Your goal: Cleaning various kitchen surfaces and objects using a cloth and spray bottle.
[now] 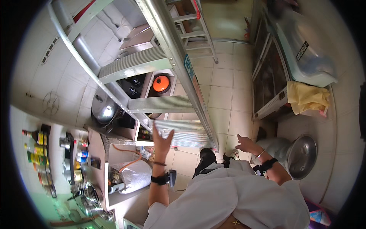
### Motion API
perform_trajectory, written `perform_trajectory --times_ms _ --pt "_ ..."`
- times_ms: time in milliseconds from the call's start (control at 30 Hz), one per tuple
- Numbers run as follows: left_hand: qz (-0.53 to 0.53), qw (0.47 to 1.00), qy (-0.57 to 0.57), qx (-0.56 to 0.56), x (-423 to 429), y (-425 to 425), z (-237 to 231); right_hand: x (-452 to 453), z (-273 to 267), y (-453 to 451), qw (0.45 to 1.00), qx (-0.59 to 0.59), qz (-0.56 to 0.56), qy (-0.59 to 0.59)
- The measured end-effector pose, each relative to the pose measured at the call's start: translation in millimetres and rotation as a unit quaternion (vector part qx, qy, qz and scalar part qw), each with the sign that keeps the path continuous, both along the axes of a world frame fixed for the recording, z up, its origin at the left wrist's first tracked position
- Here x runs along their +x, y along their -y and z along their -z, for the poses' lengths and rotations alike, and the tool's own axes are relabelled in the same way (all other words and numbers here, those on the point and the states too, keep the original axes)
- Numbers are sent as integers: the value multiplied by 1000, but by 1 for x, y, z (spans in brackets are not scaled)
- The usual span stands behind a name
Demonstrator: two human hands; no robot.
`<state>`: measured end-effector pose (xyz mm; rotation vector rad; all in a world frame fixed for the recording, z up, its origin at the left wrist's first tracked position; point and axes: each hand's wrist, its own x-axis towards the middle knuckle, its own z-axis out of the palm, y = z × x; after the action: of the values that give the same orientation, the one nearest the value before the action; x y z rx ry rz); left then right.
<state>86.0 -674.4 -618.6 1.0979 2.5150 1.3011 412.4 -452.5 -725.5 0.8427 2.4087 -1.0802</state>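
Note:
An aluminium stepladder [160, 104] stands upright before me on the tiled floor, its ribbed treads towards me. My left hand [162, 141] is raised near the lower treads with thumb and fingers spread, and nothing is in it; whether a fingertip touches the ladder I cannot tell. To the right of the ladder's foot, my right hand [246, 144] hangs over the floor with its fingers apart and nothing held. Dark straps circle both wrists. One dark shoe [208, 156] shows close to the ladder's base.
On the left counter are a lidded metal pot [104, 106], an orange-lidded pot [161, 83] and bottles [41, 138] on shelves. At right stand a glass-fronted cabinet [270, 74] with a plastic bin [308, 54] and yellow cloth [307, 96], and a metal basin [302, 157]. Another ladder [197, 34] stands beyond.

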Motion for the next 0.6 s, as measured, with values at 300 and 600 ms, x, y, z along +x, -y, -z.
perform_trajectory --times_ms 300,600 --pt "-45 979 -190 55 63 -143 -51 49 -5 -17 997 32 18 -69" --pt "-27 952 -300 49 21 -154 -10 17 -25 -77 994 63 -24 -87"
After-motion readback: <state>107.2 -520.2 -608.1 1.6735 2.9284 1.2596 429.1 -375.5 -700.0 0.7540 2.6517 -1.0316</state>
